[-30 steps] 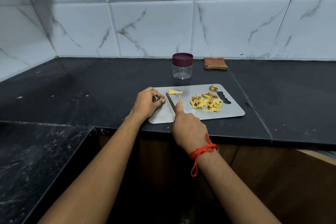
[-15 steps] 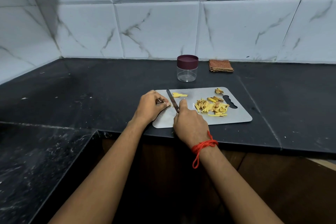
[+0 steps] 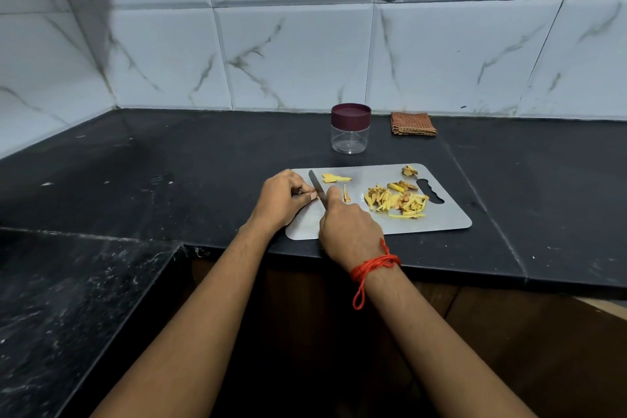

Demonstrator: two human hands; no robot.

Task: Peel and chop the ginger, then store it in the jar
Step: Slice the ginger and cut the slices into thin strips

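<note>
A tiled wall [image 3: 305,54] of white marble-veined squares rises behind the black stone bench [image 3: 169,163]; a strip of tiles at its top right carries printed cups and bowls. On the bench a grey cutting board [image 3: 441,217] lies near the front edge, its long axis running left to right and its handle cut-out at the right end.

The left hand [image 3: 281,199] rests on the board's left part with its fingers curled and their tips bunched just beside the blade. I cannot tell whether they pin anything, since whatever lies under them is hidden. The right hand [image 3: 349,231], a red thread [image 3: 373,265] tied at its wrist, grasps the knife [image 3: 317,187] with the index finger laid along the spine. The blade's long axis slants from near right to far left, with the tip pointing away.

Beyond the board stands the clear jar [image 3: 350,139], upright, with its maroon lid [image 3: 351,114] on. A folded checked cloth [image 3: 413,124] lies to its right by the wall.

The chopped ginger pile [image 3: 397,202] sits on the board's right half, its yellow sticks pointing many ways. A flat ginger piece [image 3: 336,178] lies at the far edge, long axis left to right. A thin sliver [image 3: 346,194] lies near to far beside the right index finger. Brown scraps [image 3: 409,170] sit at the far right corner.
</note>
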